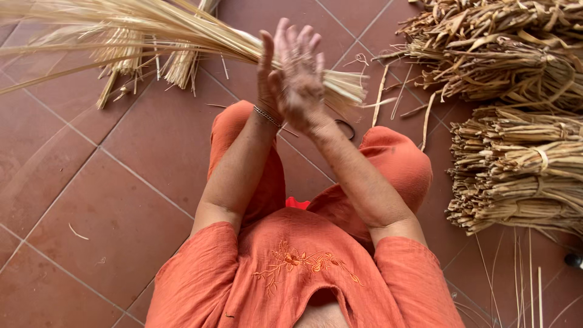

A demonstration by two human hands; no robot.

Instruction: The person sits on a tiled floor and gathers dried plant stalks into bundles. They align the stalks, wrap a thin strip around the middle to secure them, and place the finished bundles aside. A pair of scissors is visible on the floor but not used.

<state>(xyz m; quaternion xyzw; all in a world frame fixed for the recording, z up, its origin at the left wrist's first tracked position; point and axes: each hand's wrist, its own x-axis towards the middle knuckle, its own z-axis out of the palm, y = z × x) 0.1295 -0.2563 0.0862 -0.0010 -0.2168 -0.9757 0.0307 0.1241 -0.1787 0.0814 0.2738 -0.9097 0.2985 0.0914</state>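
Straw-pale reeds form a long sheaf (182, 30) that passes between the 2 raised hands. Head view: the left hand (266, 76) and right hand (300, 79) press palm to palm around it, fingers spread open, nothing gripped in a fist. Its long axis runs from the cut ends just right of the hands, up and away leftward. Tied darker bundles (516, 158) lie on the tiled floor (109, 200), well right of the sheaf.
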